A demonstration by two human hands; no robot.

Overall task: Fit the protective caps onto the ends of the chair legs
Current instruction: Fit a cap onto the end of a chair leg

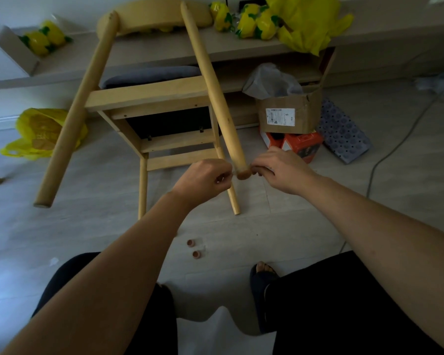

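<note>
A light wooden chair (149, 98) lies tipped over with its legs pointing toward me. A brown cap (243, 174) sits on the end of the right long leg (217, 98). My left hand (203, 179) pinches the cap's left edge with closed fingers. My right hand (280, 170) pinches its right edge. Two more brown caps lie on the floor, one cap (191, 242) just beyond the other cap (196, 254). The left long leg's end (42, 202) is bare, as are the two thin legs' ends.
A cardboard box (290, 111) with a plastic bag, orange boxes (296, 146) and a dotted sheet (342, 134) stand right of the chair. A yellow bag (40, 131) lies on the left. A low shelf (164, 55) holds yellow packages. A cable (385, 155) crosses the floor.
</note>
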